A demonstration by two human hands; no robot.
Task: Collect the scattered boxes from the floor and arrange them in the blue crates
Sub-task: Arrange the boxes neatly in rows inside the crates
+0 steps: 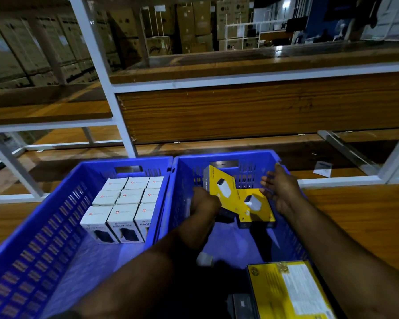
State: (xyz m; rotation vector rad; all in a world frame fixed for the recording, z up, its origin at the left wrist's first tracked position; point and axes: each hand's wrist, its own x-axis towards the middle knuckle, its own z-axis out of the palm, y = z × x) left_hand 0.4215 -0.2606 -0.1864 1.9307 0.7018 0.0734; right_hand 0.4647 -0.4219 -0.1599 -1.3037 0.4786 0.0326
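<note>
Two blue crates sit side by side on a wooden shelf [366,217] in a white metal rack. The left crate [44,226] holds white boxes [124,203] standing upright in tidy rows of three, each with a small red logo on top and a dark product picture on the front; they fill the far part of the crate.

Both hands are inside the right crate [228,157]. The left hand [205,201] curls its fingers around the near left edge of a yellow box [228,192] printed with a white charger picture; it leans tilted against the crate's far wall. A second yellow box [256,208] with the same print lies flat just beside it, touching it. The right hand [279,187] rests with straight, spread fingers against the right side of these boxes, gripping nothing.

In the near right corner lies a larger yellow box [290,291] with a white text label.
</note>
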